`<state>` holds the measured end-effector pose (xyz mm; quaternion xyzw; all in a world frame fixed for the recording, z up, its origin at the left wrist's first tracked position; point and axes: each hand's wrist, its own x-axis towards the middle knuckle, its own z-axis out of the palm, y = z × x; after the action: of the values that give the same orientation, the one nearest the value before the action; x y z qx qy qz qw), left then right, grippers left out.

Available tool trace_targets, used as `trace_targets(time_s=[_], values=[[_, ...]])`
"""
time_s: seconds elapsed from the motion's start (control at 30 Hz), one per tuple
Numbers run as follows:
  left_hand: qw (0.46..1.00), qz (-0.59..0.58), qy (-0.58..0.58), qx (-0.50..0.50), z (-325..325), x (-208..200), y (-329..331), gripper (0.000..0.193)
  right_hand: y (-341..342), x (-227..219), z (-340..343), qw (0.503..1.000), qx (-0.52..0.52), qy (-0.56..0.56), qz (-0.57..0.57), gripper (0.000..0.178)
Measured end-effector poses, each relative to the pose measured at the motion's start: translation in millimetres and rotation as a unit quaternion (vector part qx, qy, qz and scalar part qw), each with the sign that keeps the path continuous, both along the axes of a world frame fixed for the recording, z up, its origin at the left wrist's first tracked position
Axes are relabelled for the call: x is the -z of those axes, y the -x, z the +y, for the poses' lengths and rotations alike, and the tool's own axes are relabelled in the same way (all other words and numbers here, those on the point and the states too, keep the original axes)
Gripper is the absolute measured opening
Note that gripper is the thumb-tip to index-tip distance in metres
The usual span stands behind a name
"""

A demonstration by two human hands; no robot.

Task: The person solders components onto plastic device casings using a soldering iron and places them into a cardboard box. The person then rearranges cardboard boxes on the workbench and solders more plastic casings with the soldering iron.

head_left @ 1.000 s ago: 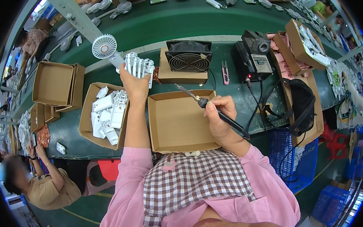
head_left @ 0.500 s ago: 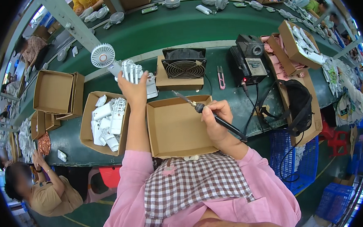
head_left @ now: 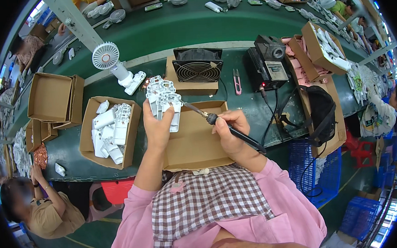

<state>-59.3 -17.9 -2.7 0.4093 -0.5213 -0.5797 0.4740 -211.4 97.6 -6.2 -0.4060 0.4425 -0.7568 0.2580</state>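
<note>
My left hand (head_left: 158, 128) is closed around a small stack of white plastic fan-handle shells (head_left: 164, 99), lifted over the left rim of a shallow cardboard tray (head_left: 195, 147). My right hand (head_left: 232, 130) grips a soldering iron (head_left: 242, 137) by its black handle, pen-like. Its metal tip points left and meets the edge of the shells; whether it touches them I cannot tell. Beyond my left hand stands a white handheld fan (head_left: 105, 56), with another white shell (head_left: 135, 83) by its base.
A cardboard box of white shells (head_left: 116, 129) sits left. Behind the tray is a black cooling fan (head_left: 199, 69); to its right are pink-handled snips (head_left: 237, 83) and a black soldering station (head_left: 270, 69) with a cable. A black bag (head_left: 321, 114) hangs at right.
My left hand has drawn back toward me from near the white fan, bringing the stack of shells to the soldering iron's tip. My right hand keeps its grip. The whole view has shifted slightly.
</note>
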Motion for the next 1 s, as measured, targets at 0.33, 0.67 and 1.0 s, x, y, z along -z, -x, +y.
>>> trace_targets(time_s=[0.33, 0.67, 1.0], values=[[0.992, -0.110, 0.060, -0.018, -4.0, 7.7, 1.7, 0.057, -1.9, -2.3, -5.0, 0.997, 0.011, -0.052, 0.054, 0.014], [0.996, -0.069, 0.057, -0.004, -2.0, 9.2, -0.2, 0.056, -3.5, -0.1, -9.4, 0.993, 0.013, -0.086, 0.082, 0.013], [0.996, -0.062, 0.058, -0.012, -2.2, 10.3, -0.5, 0.056, -3.1, 0.2, -10.2, 0.991, 0.006, -0.102, 0.083, 0.014]])
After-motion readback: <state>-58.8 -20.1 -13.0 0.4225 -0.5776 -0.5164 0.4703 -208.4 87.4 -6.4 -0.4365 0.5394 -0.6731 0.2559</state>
